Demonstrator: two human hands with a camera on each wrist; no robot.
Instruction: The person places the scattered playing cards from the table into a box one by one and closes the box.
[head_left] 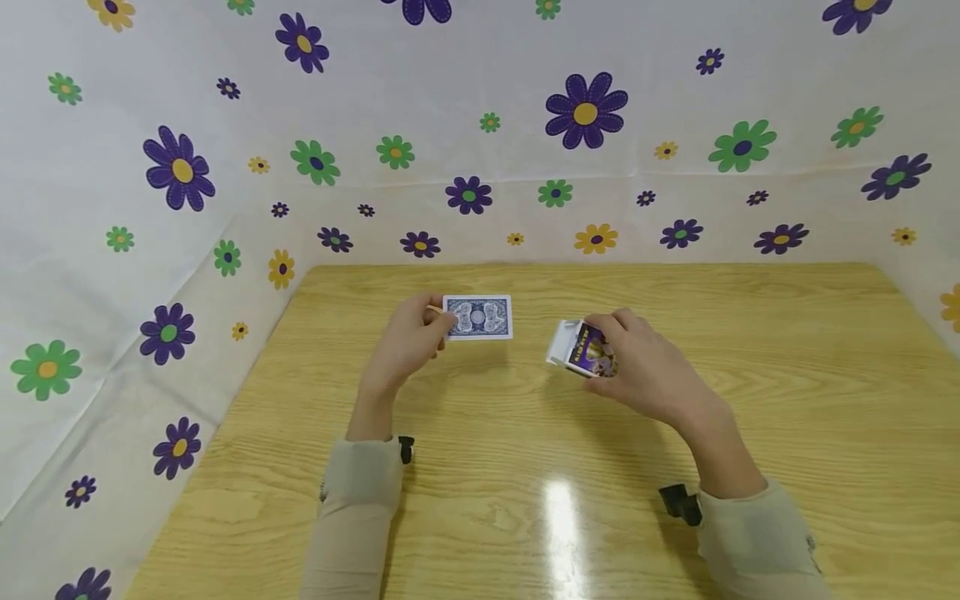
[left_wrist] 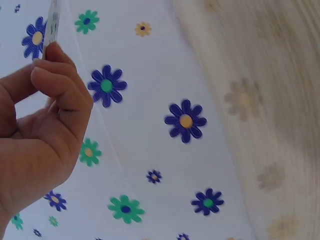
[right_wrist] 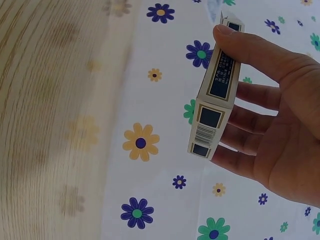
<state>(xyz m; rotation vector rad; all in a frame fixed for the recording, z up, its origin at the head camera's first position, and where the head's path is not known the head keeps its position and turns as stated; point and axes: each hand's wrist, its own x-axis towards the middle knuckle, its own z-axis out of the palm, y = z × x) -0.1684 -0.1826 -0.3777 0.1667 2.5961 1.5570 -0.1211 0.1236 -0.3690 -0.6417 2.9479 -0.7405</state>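
Between thumb and fingers, my left hand [head_left: 411,335] pinches a playing card [head_left: 478,317] with a blue patterned back and white border. It is held above the table, back side up; whether it is one card or a thin stack I cannot tell. In the left wrist view the card [left_wrist: 51,27] shows edge-on above the fingertips. My right hand [head_left: 651,367] grips a purple and white card box [head_left: 591,348], its white flap end pointing left toward the card. The right wrist view shows the box's [right_wrist: 216,90] narrow side and barcode end. The box's inside is hidden.
Both hands are over a glossy wood-grain table [head_left: 495,467] that reflects a bright light. Behind it and on the left hangs a white cloth [head_left: 510,67] printed with purple, green and yellow flowers. Black wrist straps sit by both cuffs.
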